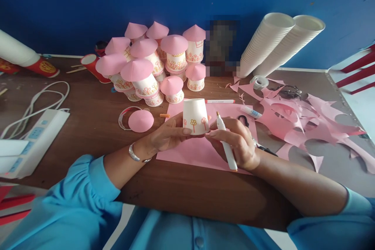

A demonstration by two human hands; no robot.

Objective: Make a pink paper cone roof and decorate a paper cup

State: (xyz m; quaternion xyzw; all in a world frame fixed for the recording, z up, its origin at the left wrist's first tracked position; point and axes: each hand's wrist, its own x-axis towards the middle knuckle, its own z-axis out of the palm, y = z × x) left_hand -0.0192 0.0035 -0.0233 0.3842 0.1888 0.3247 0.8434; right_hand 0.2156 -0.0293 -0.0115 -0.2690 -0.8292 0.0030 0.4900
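An upside-down white paper cup (pixel 195 111) with flowers drawn in red and yellow near its rim is gripped by my left hand (pixel 170 131) from the left. My right hand (pixel 238 140) is closed around a white marker (pixel 227 150) whose uncapped tip points up, apart from the drawing. The fingertips of my right hand are at the cup's lower right edge. Beneath both hands lies a pink paper sheet (pixel 181 152). An orange marker cap (pixel 165 116) rests left of the cup.
Several decorated cups with pink cone roofs (pixel 137 71) stand at the back. Tall stacks of white cups (pixel 268 43) lean on the wall. Pink paper scraps (pixel 295 119) and a glue stick (pixel 251 112) lie right; a pink cone (pixel 141 121) and a power strip (pixel 43 140) left.
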